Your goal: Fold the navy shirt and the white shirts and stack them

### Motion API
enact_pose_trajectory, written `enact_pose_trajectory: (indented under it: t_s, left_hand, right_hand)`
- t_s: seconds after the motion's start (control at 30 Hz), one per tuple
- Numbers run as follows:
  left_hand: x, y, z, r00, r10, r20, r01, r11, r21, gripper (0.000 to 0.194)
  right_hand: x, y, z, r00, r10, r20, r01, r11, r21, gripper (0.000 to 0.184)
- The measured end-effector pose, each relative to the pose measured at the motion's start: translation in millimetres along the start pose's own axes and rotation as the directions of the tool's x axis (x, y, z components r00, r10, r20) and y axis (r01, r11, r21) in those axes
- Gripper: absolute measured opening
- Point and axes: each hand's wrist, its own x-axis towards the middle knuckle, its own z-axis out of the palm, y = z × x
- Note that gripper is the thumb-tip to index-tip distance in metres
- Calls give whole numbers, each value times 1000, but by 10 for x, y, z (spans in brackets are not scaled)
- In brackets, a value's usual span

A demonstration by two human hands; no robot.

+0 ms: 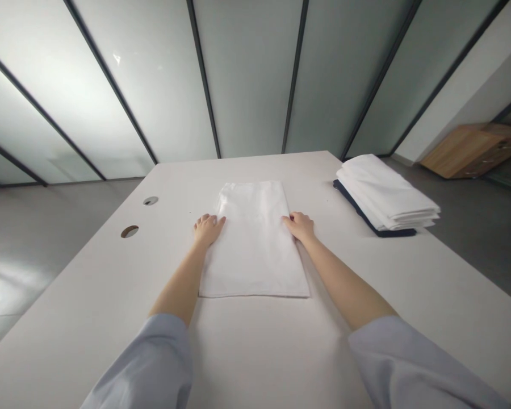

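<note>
A white cloth (253, 238), folded into a long rectangle, lies flat in the middle of the white table (89, 295). My left hand (207, 228) rests at the cloth's left edge, fingers curled, with the fingertips touching the fabric. My right hand (300, 225) sits at the cloth's right edge, fingers bent and pinching the edge. Both forearms reach out from light blue sleeves, one along each side of the cloth.
A stack of folded white cloths (387, 193) sits on a dark blue item (368, 218) at the table's right side. Two round cable holes (130, 231) are in the tabletop at left. Frosted glass panels stand behind. A wooden cabinet (472, 149) is on the floor, far right.
</note>
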Motion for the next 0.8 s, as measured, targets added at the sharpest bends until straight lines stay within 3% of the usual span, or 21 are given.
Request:
enact_pose_trajectory:
  t_s: [0.13, 0.23, 0.3, 0.37, 0.47, 0.6, 0.7, 0.8]
  left_hand:
    - [-3, 60, 51, 992, 119, 47, -116, 991, -70, 42]
    - [21, 60, -9, 989, 97, 115, -58, 951, -303, 31]
    - [16, 70, -56, 975, 78, 208, 58, 815, -576, 30]
    - [-10, 102, -88, 946, 54, 320, 227, 591, -774, 38]
    - [-49, 162, -100, 910, -56, 412, 405, 340, -849, 58]
    - [-49, 168, -95, 916, -123, 381, 399, 188, -898, 87]
    - [-40, 119, -106, 936, -57, 348, 352, 107, -930, 100]
    - [-46, 53, -122, 953, 85, 289, 285, 65, -956, 96]
  right_hand:
    - [-32, 30, 28, 999, -20, -28, 25, 977, 213, 24]
    - [-47, 36, 29, 998, -47, -29, 56, 885, 462, 22]
    - [-54, 39, 26, 998, -49, 33, 18, 788, 615, 25]
    - [-56, 48, 25, 992, -42, 117, -54, 700, 712, 30]
    - [-45, 78, 32, 985, -26, 173, -119, 625, 771, 45]
    - [-22, 121, 16, 980, -31, 197, -150, 537, 830, 71]
    - [-28, 147, -43, 970, -95, 222, -160, 439, 884, 73]
    - [-54, 180, -122, 942, -193, 276, -199, 344, 918, 66]
